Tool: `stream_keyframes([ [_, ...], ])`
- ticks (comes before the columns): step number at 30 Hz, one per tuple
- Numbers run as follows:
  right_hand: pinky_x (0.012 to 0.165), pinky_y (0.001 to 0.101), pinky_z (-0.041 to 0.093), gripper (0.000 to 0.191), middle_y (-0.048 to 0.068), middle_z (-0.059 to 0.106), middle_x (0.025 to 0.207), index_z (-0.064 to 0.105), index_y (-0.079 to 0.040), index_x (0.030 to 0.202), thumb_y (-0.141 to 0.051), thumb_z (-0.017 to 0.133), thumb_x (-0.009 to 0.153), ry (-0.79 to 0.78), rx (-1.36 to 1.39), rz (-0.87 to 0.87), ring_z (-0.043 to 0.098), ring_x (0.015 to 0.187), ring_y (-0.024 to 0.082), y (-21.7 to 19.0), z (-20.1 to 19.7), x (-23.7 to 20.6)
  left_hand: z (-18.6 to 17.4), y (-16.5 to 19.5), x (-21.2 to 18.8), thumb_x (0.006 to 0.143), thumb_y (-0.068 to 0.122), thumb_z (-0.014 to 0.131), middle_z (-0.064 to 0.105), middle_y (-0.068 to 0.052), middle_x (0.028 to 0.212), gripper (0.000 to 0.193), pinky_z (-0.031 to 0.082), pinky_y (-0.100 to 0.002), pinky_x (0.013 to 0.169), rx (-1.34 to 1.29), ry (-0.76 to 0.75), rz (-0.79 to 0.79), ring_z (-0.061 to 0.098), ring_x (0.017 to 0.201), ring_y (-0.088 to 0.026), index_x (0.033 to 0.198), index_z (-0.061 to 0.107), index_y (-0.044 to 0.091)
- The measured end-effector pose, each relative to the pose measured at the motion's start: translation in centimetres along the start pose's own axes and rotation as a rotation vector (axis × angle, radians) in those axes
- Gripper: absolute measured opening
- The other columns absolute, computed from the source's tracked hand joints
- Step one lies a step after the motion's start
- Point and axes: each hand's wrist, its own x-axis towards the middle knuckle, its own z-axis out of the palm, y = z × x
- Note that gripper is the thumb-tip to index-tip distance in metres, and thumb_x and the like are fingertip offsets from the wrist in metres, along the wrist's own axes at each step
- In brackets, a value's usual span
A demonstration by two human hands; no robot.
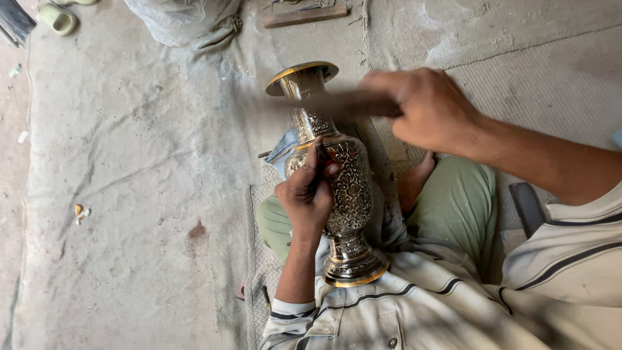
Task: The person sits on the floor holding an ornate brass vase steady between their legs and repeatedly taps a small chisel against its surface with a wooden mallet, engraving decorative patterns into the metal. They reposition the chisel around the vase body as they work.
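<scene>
Brass vase (346, 194) beneath left fingers (310, 176)

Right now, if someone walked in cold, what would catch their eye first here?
The ornate metal vase lying across the person's lap, mid-frame, with gold rims and dense engraved patterning. The left hand presses a thin tool against its body, while the right hand grips a motion-blurred stick above the vase's neck. Dusty grey cloth covers the floor to the left.

Vase (346, 194) on lap, between hands
</scene>
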Motion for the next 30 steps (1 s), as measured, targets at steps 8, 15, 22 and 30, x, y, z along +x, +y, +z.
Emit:
stream_keyframes([
  [8, 0.079, 0.0501, 0.048, 0.033, 0.002, 0.066, 0.064, 0.069, -0.019, 0.110, -0.001, 0.064, 0.082, -0.150, -0.394, 0.000, 0.062, 0.052, 0.023, 2.2, 1.7, -0.8, -0.6, 0.3, 0.1, 0.085, -0.021, 0.061, 0.079, -0.006, 0.098, 0.059, 0.059, -0.022, 0.088, 0.002, -0.017, 0.046, 0.072, 0.090, -0.005, 0.138, 0.065, 0.006],
  [15, 0.055, 0.0379, 0.054, 0.037, 0.000, 0.066, 0.071, 0.066, -0.019, 0.113, 0.003, 0.063, 0.082, -0.178, -0.298, 0.080, 0.065, 0.057, 0.017, 5.4, 3.7, -2.0, -1.1, 0.5, 0.9, 0.083, -0.017, 0.071, 0.080, -0.005, 0.096, 0.059, 0.058, -0.023, 0.087, 0.112, -0.121, 0.025, 0.074, 0.088, -0.007, 0.137, 0.067, 0.006],
  [22, 0.061, 0.0301, 0.055, 0.036, -0.002, 0.069, 0.081, 0.066, -0.016, 0.120, -0.004, 0.071, 0.087, 0.024, 0.217, 0.025, 0.067, 0.068, 0.012, 5.9, 4.6, -2.1, -1.7, 0.9, 1.0, 0.089, -0.016, 0.065, 0.080, -0.008, 0.100, 0.050, 0.061, -0.024, 0.091, 0.070, -0.116, -0.013, 0.076, 0.092, -0.008, 0.133, 0.068, 0.008],
  [30, 0.062, 0.0315, 0.054, 0.021, 0.000, 0.065, 0.080, 0.063, -0.015, 0.102, -0.004, 0.073, 0.088, 0.157, 0.244, 0.086, 0.064, 0.070, 0.013, 6.4, 5.7, -4.0, -3.1, 2.6, 3.7, 0.088, -0.012, 0.070, 0.081, -0.005, 0.100, 0.046, 0.061, -0.024, 0.083, 0.159, -0.390, -0.055, 0.076, 0.090, -0.007, 0.129, 0.071, 0.009],
])
